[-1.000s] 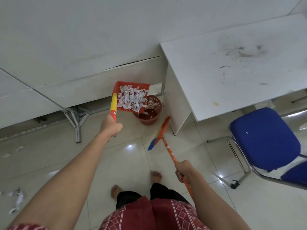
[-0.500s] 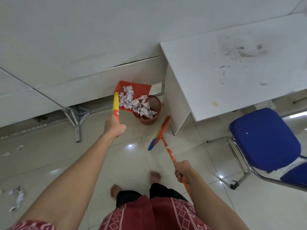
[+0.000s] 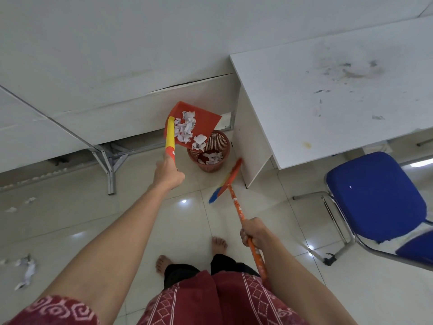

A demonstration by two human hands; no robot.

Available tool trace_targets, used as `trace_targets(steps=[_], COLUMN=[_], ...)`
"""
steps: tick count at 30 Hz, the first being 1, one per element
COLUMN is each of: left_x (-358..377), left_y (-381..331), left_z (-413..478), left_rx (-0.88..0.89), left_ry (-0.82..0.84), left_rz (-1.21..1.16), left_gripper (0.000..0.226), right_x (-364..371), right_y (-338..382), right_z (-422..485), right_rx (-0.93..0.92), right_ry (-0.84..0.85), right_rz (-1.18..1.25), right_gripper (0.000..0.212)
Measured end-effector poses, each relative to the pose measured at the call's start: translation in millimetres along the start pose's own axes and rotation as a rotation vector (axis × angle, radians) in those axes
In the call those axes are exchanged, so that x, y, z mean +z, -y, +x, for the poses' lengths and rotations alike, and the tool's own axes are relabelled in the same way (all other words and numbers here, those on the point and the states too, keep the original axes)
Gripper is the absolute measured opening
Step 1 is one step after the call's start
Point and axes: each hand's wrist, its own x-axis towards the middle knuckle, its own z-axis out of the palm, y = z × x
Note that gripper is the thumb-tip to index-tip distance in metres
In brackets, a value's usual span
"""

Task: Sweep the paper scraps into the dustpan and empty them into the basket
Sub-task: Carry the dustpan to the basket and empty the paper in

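A person in a red patterned garment (image 3: 210, 301) stands barefoot on a pale tiled floor (image 3: 70, 219), both feet (image 3: 219, 242) seen from above. Nearest the camera, the right hand (image 3: 254, 233) grips the orange shaft of a broom (image 3: 236, 202), its fingers (image 3: 244, 238) wrapped closed around the shaft. The shaft slants forward and to the left, ending in an orange head with blue bristles close to the floor. At the left edge of the frame, a few loose scraps (image 3: 25, 270) lie on the tiles, well apart from the person. To the right stands a blue chair (image 3: 375, 195) on a chrome frame.

Farther out, the left hand (image 3: 168, 172) is stretched forward, its fingers (image 3: 180, 178) curled tightly around the red-and-yellow handle of a red dustpan (image 3: 206, 118). The dustpan is held in the air and tilted, its lower edge just above the rim of a red mesh basket (image 3: 220, 141). White paper scraps (image 3: 185, 130) cling to the pan's sloping face, and a clump hangs at its lip over the basket's mouth. More paper lies in the bottom of the basket, which stands on the floor beside the leg panel of a white counter (image 3: 328, 90), its top smudged with dark marks. Beyond runs a white wall (image 3: 164, 31).
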Motion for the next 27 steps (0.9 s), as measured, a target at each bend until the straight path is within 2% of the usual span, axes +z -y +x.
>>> trace_targets(steps=[5,9,27], left_x=[4,7,4], left_y=[0,-1,4], left_z=[-2,-4,-5], left_rx=[0.012,0.003,0.029], left_ry=[0.012,0.021,0.009], left_rz=[0.044,0.059,0.161], left_gripper=[0.067,0.066,0.075], right_x=[14,20,38], right_y=[18,39,82], right_z=[-6,-10,-11], right_rx=[-0.089,-0.113,-0.088], right_ry=[0.079,0.1,0.112], right_rz=[0.178,0.281,0.332], right_gripper=[0.022,0.022,0.024])
